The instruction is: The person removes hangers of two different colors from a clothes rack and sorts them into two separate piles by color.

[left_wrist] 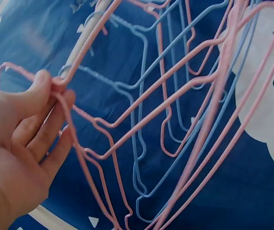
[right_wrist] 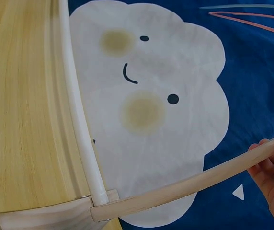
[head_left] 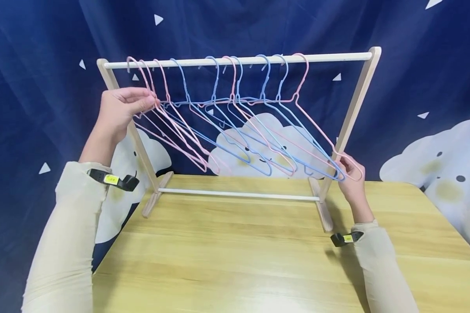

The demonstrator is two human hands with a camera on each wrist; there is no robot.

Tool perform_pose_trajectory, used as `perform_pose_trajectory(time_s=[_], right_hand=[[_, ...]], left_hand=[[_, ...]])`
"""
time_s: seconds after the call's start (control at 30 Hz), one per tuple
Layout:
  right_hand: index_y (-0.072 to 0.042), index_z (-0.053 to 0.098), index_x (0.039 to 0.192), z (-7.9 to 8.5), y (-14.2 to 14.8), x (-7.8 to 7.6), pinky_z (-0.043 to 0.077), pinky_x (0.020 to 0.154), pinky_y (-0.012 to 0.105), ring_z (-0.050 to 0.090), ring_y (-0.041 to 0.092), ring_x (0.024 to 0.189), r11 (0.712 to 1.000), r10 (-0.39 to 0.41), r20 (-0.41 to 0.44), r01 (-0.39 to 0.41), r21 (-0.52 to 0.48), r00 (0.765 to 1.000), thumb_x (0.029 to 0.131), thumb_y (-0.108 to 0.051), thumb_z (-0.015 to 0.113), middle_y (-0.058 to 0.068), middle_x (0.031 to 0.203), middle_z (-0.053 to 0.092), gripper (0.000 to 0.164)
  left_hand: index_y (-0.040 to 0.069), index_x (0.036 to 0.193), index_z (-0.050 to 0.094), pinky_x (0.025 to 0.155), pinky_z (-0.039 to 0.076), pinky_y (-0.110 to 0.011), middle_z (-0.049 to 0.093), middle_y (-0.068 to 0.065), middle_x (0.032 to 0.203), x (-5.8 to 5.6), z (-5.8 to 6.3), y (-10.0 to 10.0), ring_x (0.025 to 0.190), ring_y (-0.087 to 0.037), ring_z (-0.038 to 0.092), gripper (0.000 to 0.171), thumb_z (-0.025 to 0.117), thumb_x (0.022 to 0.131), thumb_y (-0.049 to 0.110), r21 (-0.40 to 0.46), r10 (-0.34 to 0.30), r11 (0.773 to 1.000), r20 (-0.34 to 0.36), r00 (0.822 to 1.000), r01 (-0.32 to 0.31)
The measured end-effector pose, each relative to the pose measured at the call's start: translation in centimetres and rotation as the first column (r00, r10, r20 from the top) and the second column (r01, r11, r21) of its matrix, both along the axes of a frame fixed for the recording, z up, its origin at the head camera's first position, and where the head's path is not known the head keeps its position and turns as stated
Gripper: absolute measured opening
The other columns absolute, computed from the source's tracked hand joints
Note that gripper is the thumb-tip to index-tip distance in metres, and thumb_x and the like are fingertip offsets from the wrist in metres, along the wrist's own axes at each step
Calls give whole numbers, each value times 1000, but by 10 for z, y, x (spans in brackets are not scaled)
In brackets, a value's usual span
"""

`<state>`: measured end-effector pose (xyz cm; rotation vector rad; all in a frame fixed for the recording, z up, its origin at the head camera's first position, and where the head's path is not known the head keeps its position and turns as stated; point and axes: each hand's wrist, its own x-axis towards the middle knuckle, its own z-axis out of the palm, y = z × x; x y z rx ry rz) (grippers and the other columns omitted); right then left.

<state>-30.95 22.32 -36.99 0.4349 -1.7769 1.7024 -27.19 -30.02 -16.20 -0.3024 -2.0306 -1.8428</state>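
Pink and blue wire hangers hang along the top rail (head_left: 337, 57) of a small wooden rack. With thumb and fingers, my left hand (head_left: 119, 108) pinches a pink hanger (left_wrist: 68, 117) at its neck, by the rail's left end. Close beside it hang more pink hangers, then a blue hanger (head_left: 185, 82). Over at the right, my right hand (right_wrist: 273, 182) grips the rack's right post (right_wrist: 189, 186), its fingers curled behind the wood. The rightmost pink hanger (head_left: 317, 128) overlaps that hand in the head view.
The rack stands on a wood-grain table (head_left: 239, 261), on two feet joined by a white lower bar (head_left: 239, 194). Behind it hangs a dark blue curtain (head_left: 227, 26) printed with white clouds and triangles. The left post (head_left: 142, 154) is partly behind the hangers.
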Motion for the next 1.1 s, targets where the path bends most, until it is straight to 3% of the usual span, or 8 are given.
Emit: perform_pose_trajectory(time_s=[0.17,0.27,0.43,0.6,0.7,0.83,0.93,1.1], right_hand=[[11,71,107,2,0,3,50,75,4,62,-12,82,1000,-16,25,16,18,1000,97,10,56,-27,87,67,18],[27,58,116,1,1,3,50,74,4,61,-13,81,999,-23,29,22,31,999,97,9,56,-28,86,66,26],[25,60,114,-5,5,-3,51,75,4,63,-12,81,1000,-14,20,14,13,1000,96,12,55,-26,86,68,23],[-15,74,105,-16,10,-18,52,76,6,65,-9,81,1000,-5,7,5,-11,1000,96,10,58,-23,88,70,30],[-28,72,102,-13,10,-13,52,76,6,65,-8,81,1000,2,2,-2,-13,1000,96,10,57,-22,88,70,42],[2,73,105,-2,4,-1,51,77,5,64,-9,80,1000,-2,0,2,5,1000,95,13,55,-24,87,69,24],[27,59,112,0,2,0,52,77,5,65,-8,82,1000,0,-1,0,10,1000,96,14,55,-24,88,69,21],[30,55,115,1,1,-2,53,79,6,66,-8,85,1000,15,-27,-15,23,1000,95,15,54,-23,92,70,25]], left_hand=[[3,98,79,88,55,-13,79,3,84,12,-11,11,84,-9,76,10,79,88,4,-250,-113,962,11,994,112],[5,98,79,88,55,-14,79,5,85,20,-18,21,85,-8,76,9,76,90,1,-345,-176,921,46,983,181],[3,99,78,86,59,-21,80,5,87,30,-36,41,85,-10,76,10,77,90,5,-454,-244,851,106,964,265],[-1,102,77,82,61,-25,80,2,89,40,-59,64,85,-12,77,17,80,88,8,-499,-296,797,168,940,340],[1,101,78,80,61,-24,80,-7,94,44,-78,83,88,-10,76,16,81,86,6,-492,-321,787,187,928,372],[1,97,79,75,60,-22,79,-14,95,48,-107,110,84,-7,73,15,83,84,5,-461,-305,805,217,927,373],[-2,97,78,72,61,-23,79,-12,91,49,-130,127,78,-7,72,15,82,85,5,-415,-299,823,262,918,387],[-6,97,76,71,62,-26,78,-15,88,44,-165,151,74,-10,73,14,80,86,1,-308,-288,865,342,895,396]])
